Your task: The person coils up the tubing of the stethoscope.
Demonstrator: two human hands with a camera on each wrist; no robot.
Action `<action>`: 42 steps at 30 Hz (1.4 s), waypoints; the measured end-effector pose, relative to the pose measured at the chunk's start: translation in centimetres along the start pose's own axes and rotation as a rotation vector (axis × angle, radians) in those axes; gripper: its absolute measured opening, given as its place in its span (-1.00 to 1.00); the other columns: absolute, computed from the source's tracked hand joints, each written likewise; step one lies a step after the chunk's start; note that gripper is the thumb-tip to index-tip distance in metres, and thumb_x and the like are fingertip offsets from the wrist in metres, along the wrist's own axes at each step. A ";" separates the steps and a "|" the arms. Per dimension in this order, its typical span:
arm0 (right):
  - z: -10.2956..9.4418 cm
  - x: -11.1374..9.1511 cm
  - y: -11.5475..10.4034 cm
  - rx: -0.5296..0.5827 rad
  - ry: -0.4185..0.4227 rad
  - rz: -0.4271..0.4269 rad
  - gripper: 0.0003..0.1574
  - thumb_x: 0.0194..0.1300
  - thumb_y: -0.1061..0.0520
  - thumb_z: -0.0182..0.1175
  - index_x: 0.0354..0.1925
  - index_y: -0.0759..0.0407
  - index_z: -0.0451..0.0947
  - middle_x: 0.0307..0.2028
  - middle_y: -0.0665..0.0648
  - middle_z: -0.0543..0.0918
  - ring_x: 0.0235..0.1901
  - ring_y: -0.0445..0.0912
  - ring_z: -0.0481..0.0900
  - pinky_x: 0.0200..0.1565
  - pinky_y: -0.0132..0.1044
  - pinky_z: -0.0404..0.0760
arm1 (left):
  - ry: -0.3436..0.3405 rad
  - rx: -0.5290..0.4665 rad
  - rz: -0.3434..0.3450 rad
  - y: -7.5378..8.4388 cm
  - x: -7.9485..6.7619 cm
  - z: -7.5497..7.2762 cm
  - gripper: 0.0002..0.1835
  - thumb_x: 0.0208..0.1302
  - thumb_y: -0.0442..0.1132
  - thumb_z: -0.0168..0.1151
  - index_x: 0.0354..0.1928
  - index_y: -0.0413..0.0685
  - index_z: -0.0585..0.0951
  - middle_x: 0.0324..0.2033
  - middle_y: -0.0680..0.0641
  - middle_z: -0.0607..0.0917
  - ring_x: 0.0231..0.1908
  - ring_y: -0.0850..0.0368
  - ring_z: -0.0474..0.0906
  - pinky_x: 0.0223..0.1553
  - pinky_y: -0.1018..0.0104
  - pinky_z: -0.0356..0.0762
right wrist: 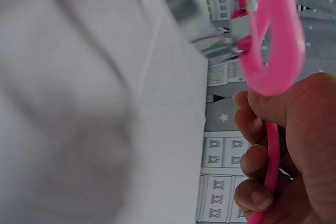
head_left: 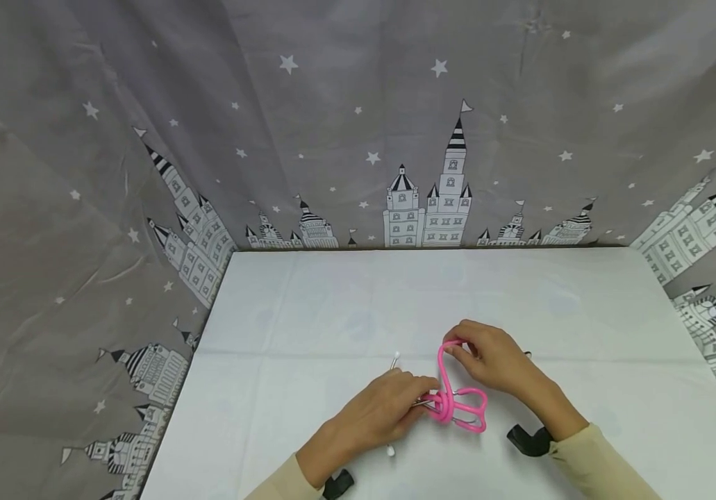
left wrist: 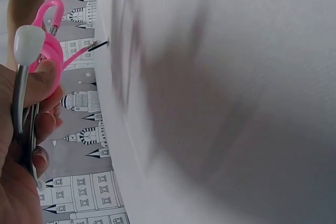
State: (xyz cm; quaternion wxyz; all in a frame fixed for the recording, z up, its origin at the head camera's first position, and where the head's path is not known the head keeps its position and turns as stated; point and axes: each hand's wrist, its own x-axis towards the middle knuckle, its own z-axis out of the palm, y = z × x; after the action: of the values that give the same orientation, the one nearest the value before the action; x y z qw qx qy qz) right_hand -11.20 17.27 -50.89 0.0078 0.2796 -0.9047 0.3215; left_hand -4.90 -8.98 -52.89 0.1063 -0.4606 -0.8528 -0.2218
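Note:
A stethoscope with pink tubing (head_left: 445, 406) is bunched between my two hands above the white table. My left hand (head_left: 383, 410) grips its metal ear tubes (left wrist: 21, 98) and the wrapped tubing, thumb on the pink coil (left wrist: 50, 51). A white ear tip (left wrist: 29, 44) sticks out above that thumb, and more ear tips (head_left: 397, 355) show beyond the hand in the head view. My right hand (head_left: 489, 354) holds a free length of tubing (right wrist: 272, 156) with curled fingers, raised above the coil. Pink loops (head_left: 476, 410) extend to the right of the coil.
The white table (head_left: 307, 298) lies under both hands. Behind it and at the sides hangs a grey curtain (head_left: 332, 83) printed with castles and stars. Black wrist-worn devices (head_left: 529, 441) sit by both sleeves. A small dark piece (head_left: 528, 354) peeks out beside the right hand.

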 end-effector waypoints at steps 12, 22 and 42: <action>0.4 -0.2 1.0 0.035 -0.059 0.006 -0.91 0.42 0.09 0.45 -0.13 -0.10 0.76 -0.31 -0.23 0.66 -0.45 -0.39 0.39 -0.37 -0.44 0.49 | 0.059 0.017 0.116 -0.2 -0.1 0.2 -0.51 0.41 -0.26 0.46 0.30 0.35 0.68 -0.27 0.28 0.70 -0.27 0.43 0.51 -0.11 0.60 0.40; -0.7 -0.5 3.3 0.157 -0.026 -0.039 -0.76 0.25 0.09 0.59 -0.09 -0.04 0.86 -0.27 -0.27 0.74 -0.36 -0.34 0.50 -0.31 -0.44 0.55 | 0.062 -0.022 0.113 0.1 -1.1 -0.2 -0.53 0.41 -0.27 0.44 0.29 0.34 0.70 -0.28 0.28 0.69 -0.26 0.44 0.54 -0.09 0.61 0.42; -3.5 -1.3 9.6 -0.111 0.151 0.092 -0.76 0.28 0.17 0.55 -0.09 -0.08 0.86 -0.22 -0.11 0.82 -0.19 -0.15 0.73 -0.08 -0.20 0.68 | 0.109 -0.098 0.169 1.3 -0.6 -2.2 -0.53 0.44 -0.18 0.45 0.34 0.34 0.66 -0.24 0.27 0.72 -0.20 0.43 0.58 -0.04 0.66 0.46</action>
State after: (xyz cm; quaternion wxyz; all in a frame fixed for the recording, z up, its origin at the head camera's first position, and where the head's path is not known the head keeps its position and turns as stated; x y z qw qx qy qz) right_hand -15.59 26.10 -53.89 0.0766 0.2118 -0.9299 0.2908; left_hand -3.57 -9.88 -50.83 0.1480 -0.5231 -0.7919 -0.2782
